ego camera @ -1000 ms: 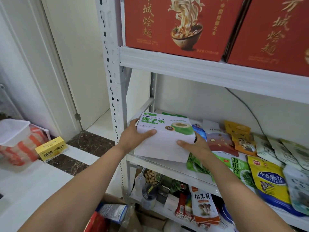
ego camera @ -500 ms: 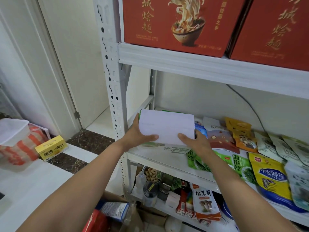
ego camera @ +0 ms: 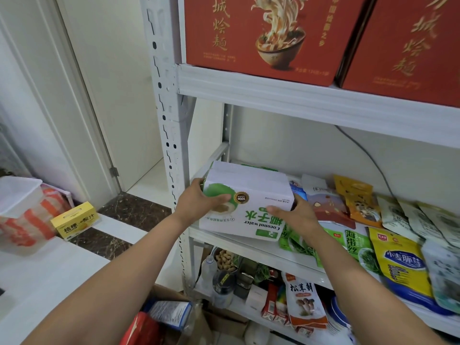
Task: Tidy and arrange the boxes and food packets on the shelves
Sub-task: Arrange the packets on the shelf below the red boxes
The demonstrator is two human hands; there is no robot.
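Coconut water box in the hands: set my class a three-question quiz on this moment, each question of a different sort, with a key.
1. True or false: the left hand and the right hand both grip the coconut water box.
2. How does the box's print face the camera? A upright; B upside down; C hidden.
3. Fill in: the red noodle boxes stand one level ___ the coconut water box.
Key: 1 true; 2 B; 3 above.
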